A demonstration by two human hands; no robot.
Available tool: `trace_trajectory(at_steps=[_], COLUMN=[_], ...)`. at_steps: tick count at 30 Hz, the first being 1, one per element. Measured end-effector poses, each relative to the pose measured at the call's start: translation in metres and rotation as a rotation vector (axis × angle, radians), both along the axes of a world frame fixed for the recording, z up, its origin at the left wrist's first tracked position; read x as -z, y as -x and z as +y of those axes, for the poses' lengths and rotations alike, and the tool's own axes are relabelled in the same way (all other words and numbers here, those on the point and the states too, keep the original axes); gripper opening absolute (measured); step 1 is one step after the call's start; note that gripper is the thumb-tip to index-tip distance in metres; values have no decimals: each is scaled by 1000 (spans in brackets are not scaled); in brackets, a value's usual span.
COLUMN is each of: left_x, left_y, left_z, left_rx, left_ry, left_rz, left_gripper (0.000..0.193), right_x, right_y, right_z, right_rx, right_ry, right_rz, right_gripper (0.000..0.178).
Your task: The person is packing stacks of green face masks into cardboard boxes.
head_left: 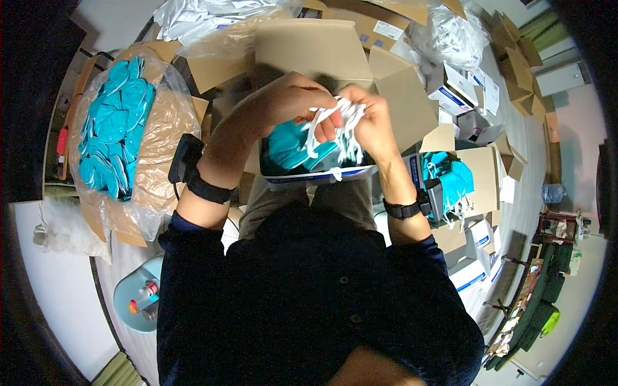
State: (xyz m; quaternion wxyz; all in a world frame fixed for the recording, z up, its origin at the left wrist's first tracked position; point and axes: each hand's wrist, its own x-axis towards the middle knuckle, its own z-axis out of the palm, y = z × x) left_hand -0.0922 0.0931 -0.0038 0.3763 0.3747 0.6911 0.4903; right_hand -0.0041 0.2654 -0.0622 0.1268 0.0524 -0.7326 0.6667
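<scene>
An open cardboard box (293, 180) rests in front of my lap, with teal face masks (293, 147) lying in it. Above the masks a bunch of white ear loops (347, 125) hangs from my fingers. My right hand (374, 122) is closed on the bunch at its right side. From the left my left hand (302, 96) reaches across, its fingers curled among the same loops. Some loop ends dangle down toward the box's near edge. Where the loops join the masks is partly hidden behind my fingers.
To my left, a plastic-lined carton (164, 141) holds a heap of teal masks (114, 122). At my right stands a smaller box (483, 174) of teal masks. White boxes (450, 87) and plastic bags (450, 35) crowd the far side. A blue bin (122, 302) contains bottles.
</scene>
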Motion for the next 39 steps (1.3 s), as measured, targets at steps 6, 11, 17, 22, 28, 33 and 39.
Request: trace_trajectory(at_steps=[6, 11, 17, 22, 28, 33, 39], left_x=[12, 29, 32, 33, 53, 53, 50], left_y=[-16, -25, -50, -60, -47, -30, -33], left_z=[7, 19, 21, 3, -7, -2, -3], left_rx=[-25, -85, -189, -158, -205, -225, -194], left_ry=[-59, -147, -71, -88, -133, -49, -25], left_rz=[-212, -25, 237, 367, 982, 1075, 820], left_gripper=[30, 28, 25, 22, 16, 13, 12], right_x=[-5, -18, 0, 21, 8, -13, -17], right_y=[7, 6, 41, 70, 64, 46, 32], right_z=[8, 15, 61, 111, 107, 75, 61], right_rx=[173, -110, 157, 462, 335, 252, 250], right_ry=[536, 970, 1204, 1192, 936, 810, 654], right_rz=[-14, -189, -196, -102, -19, 69, 54], right_gripper=[11, 21, 18, 11, 11, 17, 19])
